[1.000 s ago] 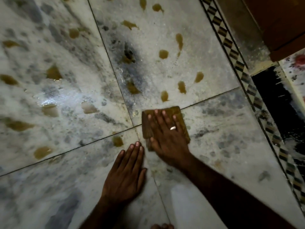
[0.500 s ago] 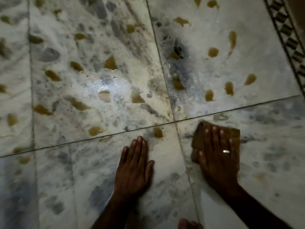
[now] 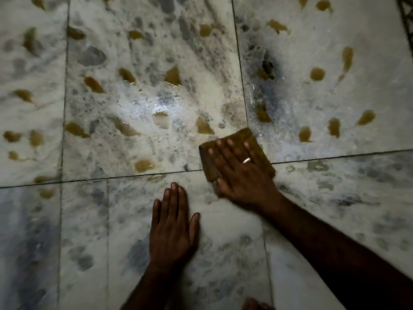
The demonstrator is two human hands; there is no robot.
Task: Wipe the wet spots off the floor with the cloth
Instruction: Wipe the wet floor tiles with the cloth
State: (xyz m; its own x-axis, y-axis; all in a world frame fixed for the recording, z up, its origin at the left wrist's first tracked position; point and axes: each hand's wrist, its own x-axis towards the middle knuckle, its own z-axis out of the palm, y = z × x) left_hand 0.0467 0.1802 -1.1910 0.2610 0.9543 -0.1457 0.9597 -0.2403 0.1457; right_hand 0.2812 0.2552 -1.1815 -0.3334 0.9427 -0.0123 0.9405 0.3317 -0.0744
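Note:
A folded brown cloth (image 3: 245, 137) lies flat on the white marble floor (image 3: 335, 198), over the crossing of the tile joints. My right hand (image 3: 241, 175), with a ring on one finger, presses flat on top of the cloth, fingers spread. My left hand (image 3: 173, 229) rests palm down on the bare tile below and left of the cloth, holding nothing. Several yellowish-brown wet spots dot the tiles above: one spot (image 3: 204, 126) just left of the cloth's top corner, another spot (image 3: 144, 165) near the joint, and a further spot (image 3: 305, 134) to the cloth's right.
A bright glare patch (image 3: 156, 104) shines on the upper middle tile. A dark stain (image 3: 267, 66) marks the upper right tile. A patterned border strip (image 3: 405, 16) runs along the top right corner. Toes (image 3: 254, 305) show at the bottom edge.
My right hand has slid the cloth up and to the left across the tile joint, over where a spot lay. The view has shifted left. My left hand stays planted.

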